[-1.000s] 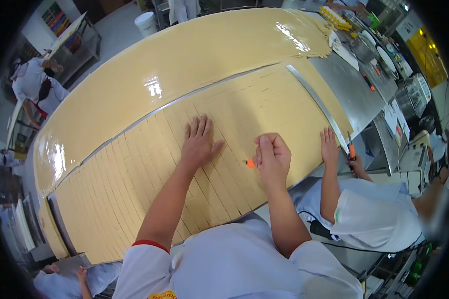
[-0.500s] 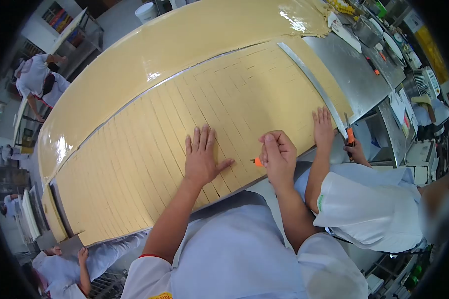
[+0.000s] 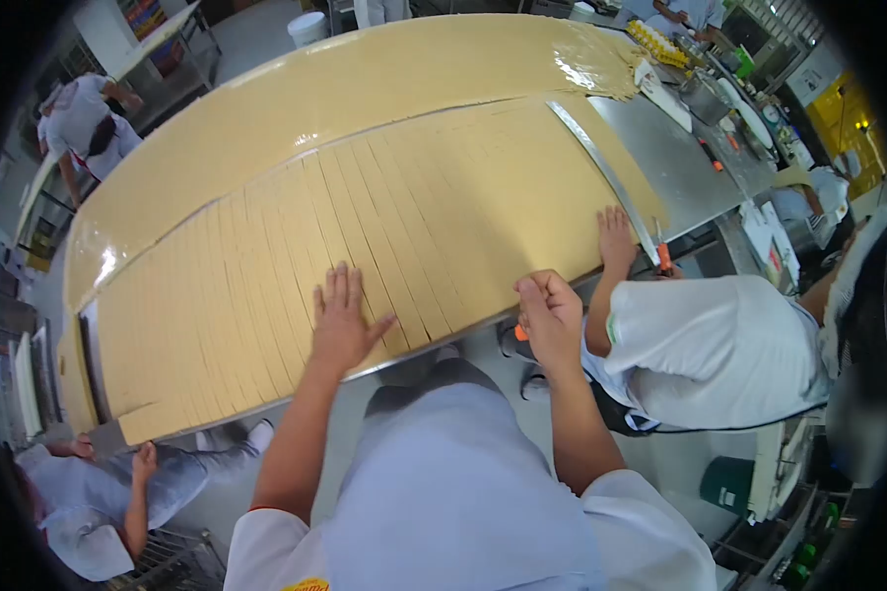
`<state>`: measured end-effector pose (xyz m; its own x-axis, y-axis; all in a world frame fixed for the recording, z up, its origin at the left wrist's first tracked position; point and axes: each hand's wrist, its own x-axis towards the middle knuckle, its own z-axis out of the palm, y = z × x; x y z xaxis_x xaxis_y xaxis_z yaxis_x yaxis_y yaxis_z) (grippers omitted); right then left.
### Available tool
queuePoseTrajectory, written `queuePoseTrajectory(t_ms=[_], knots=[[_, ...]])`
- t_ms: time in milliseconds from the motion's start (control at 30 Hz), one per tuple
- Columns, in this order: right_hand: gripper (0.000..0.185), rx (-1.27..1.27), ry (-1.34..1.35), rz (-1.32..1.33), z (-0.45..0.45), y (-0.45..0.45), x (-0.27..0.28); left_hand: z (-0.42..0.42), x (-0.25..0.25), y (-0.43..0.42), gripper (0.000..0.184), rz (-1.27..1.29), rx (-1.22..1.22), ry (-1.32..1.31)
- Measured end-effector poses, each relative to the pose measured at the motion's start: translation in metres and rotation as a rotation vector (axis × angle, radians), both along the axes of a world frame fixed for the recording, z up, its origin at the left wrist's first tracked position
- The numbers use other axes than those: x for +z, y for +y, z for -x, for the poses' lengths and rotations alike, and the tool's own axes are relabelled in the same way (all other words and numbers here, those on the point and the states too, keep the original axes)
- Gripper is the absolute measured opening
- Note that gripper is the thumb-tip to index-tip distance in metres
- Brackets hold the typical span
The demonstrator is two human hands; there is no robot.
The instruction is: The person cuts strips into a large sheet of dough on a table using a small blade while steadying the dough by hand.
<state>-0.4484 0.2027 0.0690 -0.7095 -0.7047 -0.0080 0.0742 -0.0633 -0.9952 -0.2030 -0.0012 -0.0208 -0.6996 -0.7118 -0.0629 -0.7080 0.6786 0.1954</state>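
Note:
A broad yellow dough sheet [image 3: 483,197], scored into long narrow strips on its left and middle, covers the table in front of me. My left hand [image 3: 342,320] lies flat on the strips near the front edge, fingers spread. My right hand [image 3: 552,310] is closed in a fist by the front edge, around a small orange tool [image 3: 520,333]; only a bit of it shows below the fingers. To the right, a co-worker's hand [image 3: 616,239] rests on the sheet beside a long metal straightedge [image 3: 601,163]. An orange-handled tool [image 3: 664,259] stands at that straightedge's near end.
Behind the scored sheet lies a glossy, uncut dough mass [image 3: 306,118]. A co-worker [image 3: 710,345] stands close on my right. Another person at the lower left holds a flat scraper [image 3: 108,436] at the sheet's corner. Pots and tools crowd the metal counter [image 3: 660,148] at right.
My view has shifted, with more floor showing at the table's front. My right hand has drawn back from over the sheet toward its front edge. My left hand stays flat on the dough.

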Motion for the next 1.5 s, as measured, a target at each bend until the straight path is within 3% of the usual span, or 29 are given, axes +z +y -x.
queuePoseTrajectory(t_ms=[200, 333, 400, 500, 600, 733, 833, 900, 1000, 1133, 1233, 1300, 1433, 1500], knots=[[0.033, -0.003, -0.042, 0.116, 0.003, -0.005, -0.02, -0.019, -0.021, 0.005, 0.104, 0.068, -0.019, 0.115], [0.034, -0.029, -0.023, 0.162, -0.007, -0.006, 0.008, -0.007, -0.005, 0.044, 0.097, 0.093, -0.05, 0.264], [0.036, -0.043, 0.001, 0.192, -0.012, -0.009, 0.022, 0.004, 0.005, 0.071, 0.086, -0.048, -0.242, 0.273], [0.038, -0.059, 0.007, 0.218, -0.005, -0.02, -0.002, 0.028, 0.015, 0.105, 0.08, -0.176, -0.461, 0.243], [0.037, -0.051, -0.073, 0.096, 0.001, -0.04, -0.065, 0.053, 0.01, 0.123, 0.076, -0.109, -0.535, 0.244], [0.037, -0.044, -0.201, 0.153, 0.018, -0.034, -0.084, 0.072, -0.008, 0.13, 0.071, -0.111, -0.511, 0.185], [0.036, 0.0, -0.216, 0.125, 0.024, -0.029, -0.063, 0.076, -0.006, 0.126, 0.063, -0.097, -0.485, 0.117], [0.034, -0.053, -0.077, 0.158, 0.021, -0.024, -0.037, 0.078, -0.005, 0.126, 0.059, -0.07, -0.456, 0.124], [0.032, -0.045, -0.066, 0.229, 0.028, -0.019, -0.041, 0.088, -0.004, 0.128, 0.058, -0.108, -0.466, 0.25], [0.031, 0.001, -0.068, 0.234, 0.039, -0.028, -0.068, 0.102, -0.004, 0.119, 0.059, -0.104, -0.546, 0.224], [0.03, -0.069, 0.027, 0.164, 0.03, -0.026, -0.03, 0.099, -0.007, 0.116, 0.059, -0.087, -0.548, 0.134], [0.031, -0.1, 0.14, 0.192, 0.032, -0.021, -0.008, 0.1, -0.003, 0.118, 0.06, -0.095, -0.526, 0.239], [0.029, -0.16, 0.052, 0.105, 0.045, -0.033, -0.063, 0.115, 0.006, 0.115, 0.061, -0.122, -0.619, 0.264], [0.029, -0.126, 0.049, 0.099, 0.048, -0.035, -0.064, 0.12, 0.003, 0.113, 0.061, -0.138, -0.65, 0.218]])
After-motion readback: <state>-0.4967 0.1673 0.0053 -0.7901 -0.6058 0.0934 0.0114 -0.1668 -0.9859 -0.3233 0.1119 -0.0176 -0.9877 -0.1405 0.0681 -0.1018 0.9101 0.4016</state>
